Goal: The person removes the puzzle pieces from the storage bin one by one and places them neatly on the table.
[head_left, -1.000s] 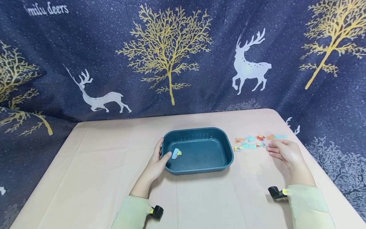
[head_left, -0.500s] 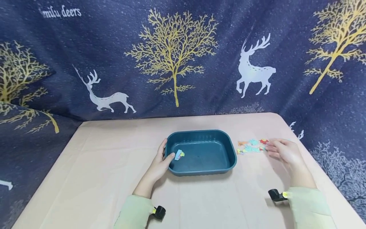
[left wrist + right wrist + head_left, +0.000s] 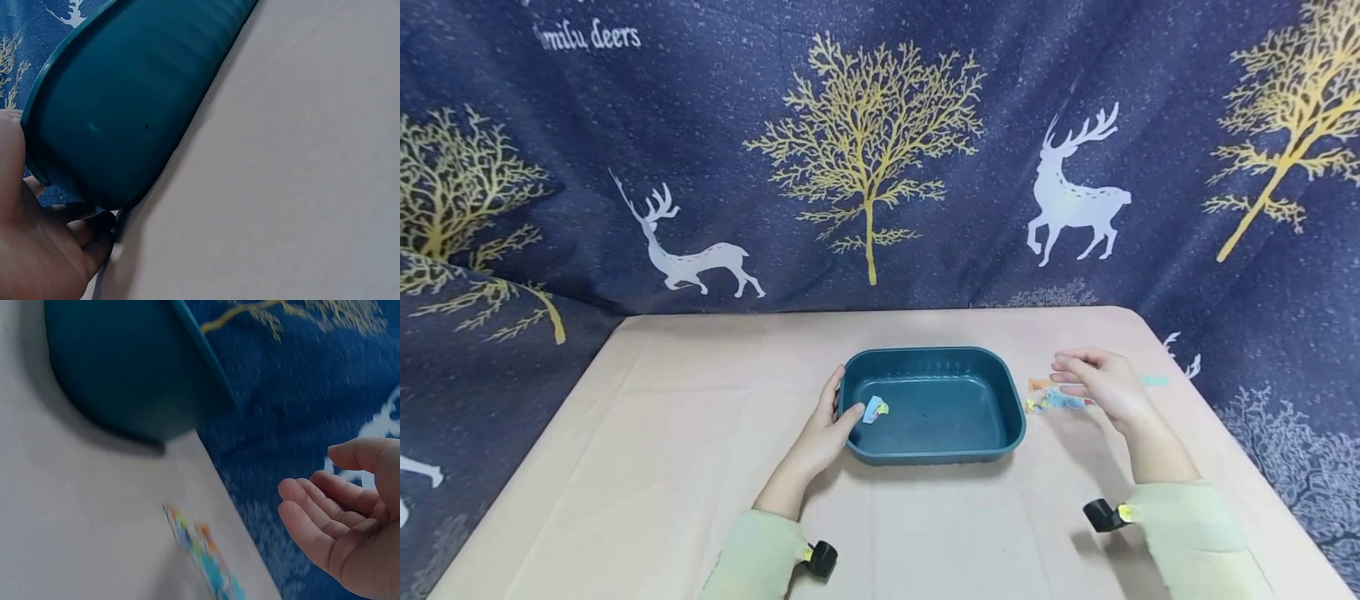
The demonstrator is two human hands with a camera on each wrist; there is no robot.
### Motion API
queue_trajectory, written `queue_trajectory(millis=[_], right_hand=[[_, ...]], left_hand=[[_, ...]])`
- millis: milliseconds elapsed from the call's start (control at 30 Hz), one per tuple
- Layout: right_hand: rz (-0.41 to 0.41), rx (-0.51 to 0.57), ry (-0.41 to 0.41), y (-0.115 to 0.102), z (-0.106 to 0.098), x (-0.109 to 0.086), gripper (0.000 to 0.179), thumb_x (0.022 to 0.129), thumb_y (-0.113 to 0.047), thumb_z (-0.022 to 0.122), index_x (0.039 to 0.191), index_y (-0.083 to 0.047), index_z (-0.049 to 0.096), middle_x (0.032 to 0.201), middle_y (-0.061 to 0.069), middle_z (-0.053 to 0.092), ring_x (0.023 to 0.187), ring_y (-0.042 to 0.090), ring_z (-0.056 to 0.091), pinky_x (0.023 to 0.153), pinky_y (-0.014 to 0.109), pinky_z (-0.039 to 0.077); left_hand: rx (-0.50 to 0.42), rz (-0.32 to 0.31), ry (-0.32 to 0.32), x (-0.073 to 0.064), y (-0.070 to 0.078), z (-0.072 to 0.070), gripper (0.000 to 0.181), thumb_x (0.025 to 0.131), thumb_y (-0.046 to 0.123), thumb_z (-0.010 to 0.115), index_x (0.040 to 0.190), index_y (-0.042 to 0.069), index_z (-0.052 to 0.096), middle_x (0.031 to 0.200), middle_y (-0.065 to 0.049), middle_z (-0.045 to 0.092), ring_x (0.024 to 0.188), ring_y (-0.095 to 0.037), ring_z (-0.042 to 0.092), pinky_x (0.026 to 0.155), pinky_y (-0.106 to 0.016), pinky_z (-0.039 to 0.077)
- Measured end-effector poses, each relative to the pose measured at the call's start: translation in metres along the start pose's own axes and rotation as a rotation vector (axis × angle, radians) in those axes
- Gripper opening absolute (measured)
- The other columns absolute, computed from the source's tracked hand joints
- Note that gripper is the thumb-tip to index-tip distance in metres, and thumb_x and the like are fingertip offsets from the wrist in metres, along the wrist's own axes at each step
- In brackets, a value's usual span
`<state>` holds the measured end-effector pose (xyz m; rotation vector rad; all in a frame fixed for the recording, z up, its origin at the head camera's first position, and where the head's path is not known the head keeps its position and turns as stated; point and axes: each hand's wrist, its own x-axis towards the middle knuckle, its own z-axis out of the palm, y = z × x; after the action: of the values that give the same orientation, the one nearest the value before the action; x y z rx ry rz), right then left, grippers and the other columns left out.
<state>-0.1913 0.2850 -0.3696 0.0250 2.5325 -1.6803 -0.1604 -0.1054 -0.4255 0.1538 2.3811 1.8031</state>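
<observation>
My left hand [image 3: 824, 429] grips the left end of a dark teal plastic tray [image 3: 925, 457], thumb over the rim and fingers along the outside. In the left wrist view, the left hand [image 3: 44, 237] has its fingers curled under the tray's outer wall [image 3: 137, 106]. Just beside the thumb tip, a small blue and yellow paper cutout [image 3: 875, 409] lies inside the tray. My right hand [image 3: 1101, 387] is raised above several colourful cutouts [image 3: 1060, 398], partly hiding them. In the right wrist view, the right hand [image 3: 350, 519] has loosely bent fingers, thumb apart, and nothing shows between them.
The tray stands on a table with a pale pink cloth [image 3: 700, 467]. Behind it hangs a dark blue curtain [image 3: 940, 275] with deer and trees. A light blue cutout [image 3: 1153, 381] lies right of the right hand. Black wrist cameras [image 3: 822, 560] sit at both cuffs.
My right hand has lifted and moved left over the cutouts, toward the tray. The left hand keeps its hold on the tray. The head view has shifted slightly.
</observation>
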Motion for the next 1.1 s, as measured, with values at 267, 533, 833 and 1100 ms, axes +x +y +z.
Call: queue_trajectory(millis=[267, 533, 833, 1100], right_hand=[[-0.049, 0.009, -0.095, -0.023, 0.032, 0.005, 0.051, 0.09, -0.031, 0.053, 0.121, 0.008, 0.046, 0.114, 0.024, 0.056, 0.089, 0.016, 0.064, 0.075, 0.031, 0.052], [-0.101, 0.044, -0.18, -0.041, 0.071, 0.013, 0.042, 0.09, -0.022, 0.054, 0.116, 0.011, 0.05, 0.106, 0.027, 0.058, 0.091, 0.027, 0.064, 0.074, 0.032, 0.053], [-0.134, -0.058, -0.282, -0.051, 0.124, 0.023, 0.034, 0.087, -0.024, 0.058, 0.11, 0.001, 0.058, 0.099, 0.02, 0.063, 0.088, 0.03, 0.063, 0.071, 0.035, 0.053], [-0.174, -0.164, -0.377, -0.059, 0.155, 0.028, 0.03, 0.085, -0.024, 0.061, 0.104, -0.001, 0.061, 0.091, 0.013, 0.065, 0.081, 0.027, 0.063, 0.065, 0.029, 0.053]], left_hand=[[0.025, -0.003, -0.011, -0.012, 0.017, 0.0, 0.066, 0.093, 0.025, 0.047, 0.145, 0.018, 0.007, 0.15, -0.011, 0.012, 0.136, -0.028, 0.014, 0.106, -0.046, 0.019], [0.02, 0.0, 0.01, -0.011, 0.021, 0.002, 0.065, 0.093, 0.024, 0.047, 0.145, 0.018, 0.008, 0.148, -0.015, 0.016, 0.134, -0.032, 0.019, 0.103, -0.051, 0.023], [0.02, -0.024, 0.07, 0.0, -0.004, 0.006, 0.062, 0.093, 0.02, 0.046, 0.144, 0.023, 0.011, 0.147, -0.014, 0.022, 0.133, -0.032, 0.022, 0.102, -0.052, 0.024], [0.02, -0.023, 0.089, 0.006, -0.012, 0.009, 0.062, 0.093, 0.022, 0.046, 0.144, 0.027, 0.012, 0.146, -0.012, 0.024, 0.133, -0.03, 0.023, 0.103, -0.053, 0.022]])
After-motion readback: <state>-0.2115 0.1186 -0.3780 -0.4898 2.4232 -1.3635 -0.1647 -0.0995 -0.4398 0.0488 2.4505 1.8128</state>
